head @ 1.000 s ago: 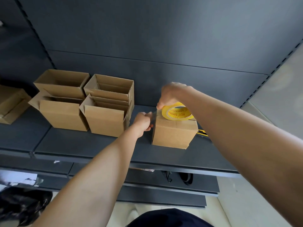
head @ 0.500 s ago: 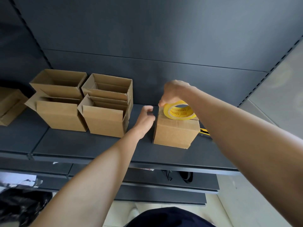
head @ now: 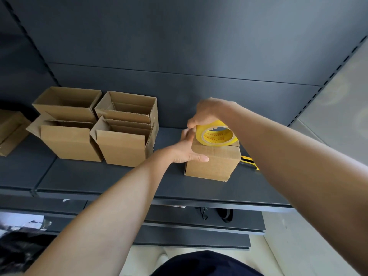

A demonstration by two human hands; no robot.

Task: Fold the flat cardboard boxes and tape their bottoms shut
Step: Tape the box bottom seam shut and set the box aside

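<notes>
A small cardboard box (head: 213, 164) stands on the dark shelf (head: 111, 180) with its closed flaps facing up. A yellow tape roll (head: 217, 136) rests tilted on top of the box. My right hand (head: 207, 112) grips the roll from above at its far left edge. My left hand (head: 187, 148) lies flat against the box's left side, thumb across the front top corner, fingers spread. Whether a strip of tape runs between roll and box cannot be made out.
Several folded open-topped boxes (head: 121, 142) stand in a block at the left of the shelf, with more cardboard (head: 10, 130) at the far left edge. A yellow-and-black tool (head: 249, 161) lies behind the box's right side. Lower shelves sit beneath.
My left hand opened from a fist beside the box and now presses flat on its left side. The right hand stays on the tape roll, which has tilted up slightly.
</notes>
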